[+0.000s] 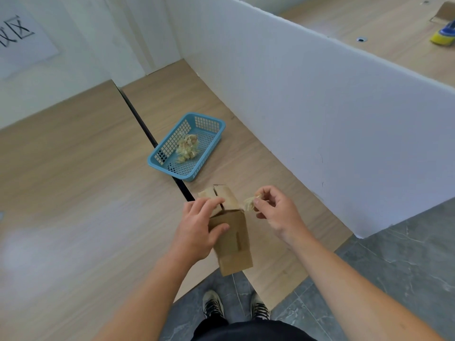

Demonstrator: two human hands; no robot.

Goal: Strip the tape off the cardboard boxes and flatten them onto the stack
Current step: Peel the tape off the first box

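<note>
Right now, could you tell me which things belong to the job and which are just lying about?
Job: small brown cardboard box, crumpled beige tape strip, blue plastic mesh basket with tape wad.
Lying about: yellow-and-blue object, white partition board, marked white paper sheet.

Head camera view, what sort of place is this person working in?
Likely an indoor partitioned workstation rather than a home: wood-grain tables divided by a white partition board, a blue basket collecting wadded tape, and a grey tiled floor.
</note>
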